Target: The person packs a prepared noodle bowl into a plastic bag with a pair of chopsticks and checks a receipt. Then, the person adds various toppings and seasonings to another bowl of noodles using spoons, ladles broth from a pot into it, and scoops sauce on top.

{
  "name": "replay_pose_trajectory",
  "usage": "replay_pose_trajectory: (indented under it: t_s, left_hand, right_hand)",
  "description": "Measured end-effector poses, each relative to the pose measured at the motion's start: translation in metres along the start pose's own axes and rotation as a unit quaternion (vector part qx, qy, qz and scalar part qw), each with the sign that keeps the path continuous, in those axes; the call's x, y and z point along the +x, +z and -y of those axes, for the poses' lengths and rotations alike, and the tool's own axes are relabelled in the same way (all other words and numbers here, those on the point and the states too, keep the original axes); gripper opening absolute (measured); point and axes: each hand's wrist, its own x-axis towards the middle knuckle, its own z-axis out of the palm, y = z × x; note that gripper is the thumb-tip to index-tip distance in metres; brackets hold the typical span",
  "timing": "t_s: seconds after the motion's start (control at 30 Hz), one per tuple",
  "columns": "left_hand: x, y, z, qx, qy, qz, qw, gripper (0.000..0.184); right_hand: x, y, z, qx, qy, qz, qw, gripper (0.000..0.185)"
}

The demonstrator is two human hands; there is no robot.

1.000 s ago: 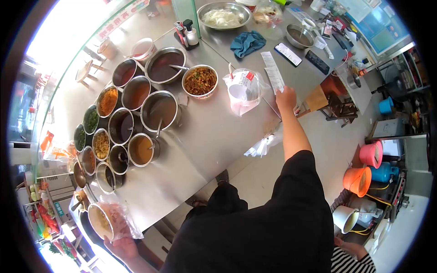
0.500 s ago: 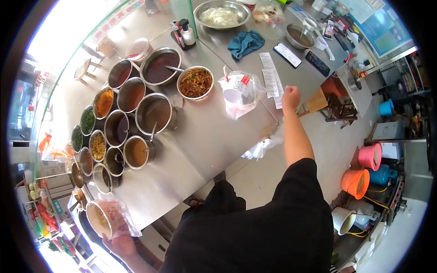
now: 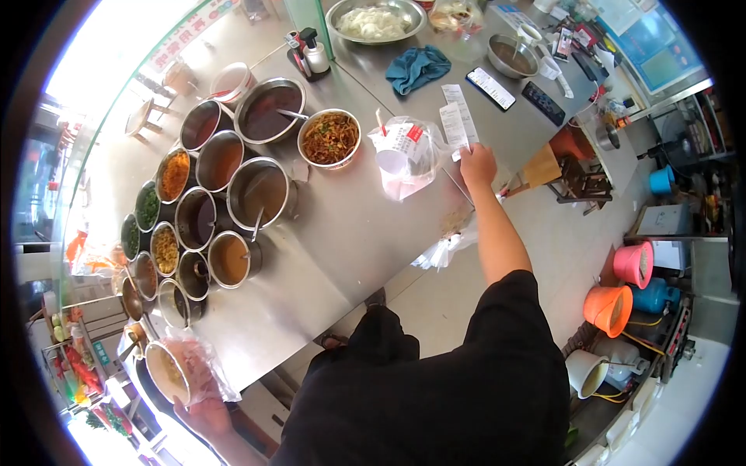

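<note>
My right hand [image 3: 477, 165] is closed, its fingertips at the lower end of the printed receipts [image 3: 457, 118] on the steel counter. Just left of it stands a lidded cup [image 3: 404, 159] inside a clear plastic bag, with a printed label. At the lower left, my left hand [image 3: 207, 418] grips a paper bowl [image 3: 165, 374] wrapped in a clear plastic bag [image 3: 208, 365]. Some pale food shows inside this bowl. A second paper bowl [image 3: 330, 140], filled with brown noodle-like food, sits on the counter left of the bagged cup.
Several steel pots of sauces and toppings [image 3: 262, 194] crowd the counter's left side. Behind the receipts lie a blue cloth [image 3: 417, 70] and two phones [image 3: 490, 88]. White plastic bags [image 3: 447, 250] hang at the counter's edge. Buckets [image 3: 608, 311] stand on the right.
My right hand has moved left and slightly down onto the receipts' lower end, which it now covers. My left hand and its bowl have hardly moved.
</note>
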Motion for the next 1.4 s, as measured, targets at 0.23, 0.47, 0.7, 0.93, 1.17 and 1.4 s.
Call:
replay_pose_trajectory:
  t_s: [0.23, 0.47, 0.7, 0.93, 1.17, 1.4]
  left_hand:
    - [0.001, -0.001, 0.004, -0.001, -0.011, 0.007, 1.000, 0.079]
    - [0.002, -0.001, 0.006, 0.022, -0.001, 0.021, 1.000, 0.080]
    - [0.007, -0.001, 0.010, 0.049, 0.003, 0.034, 0.998, 0.078]
    - [0.006, -0.012, 0.006, 0.018, -0.009, 0.033, 0.999, 0.078]
    - [0.004, -0.010, 0.006, 0.005, -0.016, 0.024, 1.000, 0.078]
    - [0.001, -0.007, 0.008, 0.016, -0.002, 0.010, 1.000, 0.077]
  right_hand:
    - [-0.011, -0.015, 0.003, 0.089, 0.047, 0.122, 0.987, 0.027]
    - [-0.024, -0.024, -0.064, 0.074, 0.091, 0.061, 0.991, 0.045]
    - [-0.046, -0.010, -0.053, 0.092, 0.055, 0.056, 0.993, 0.048]
    - [-0.059, -0.016, -0.050, 0.136, 0.110, 0.081, 0.981, 0.040]
    - [-0.059, -0.015, -0.049, 0.131, 0.116, 0.074, 0.982, 0.037]
    - [-0.061, -0.007, -0.050, 0.115, 0.085, 0.036, 0.989, 0.037]
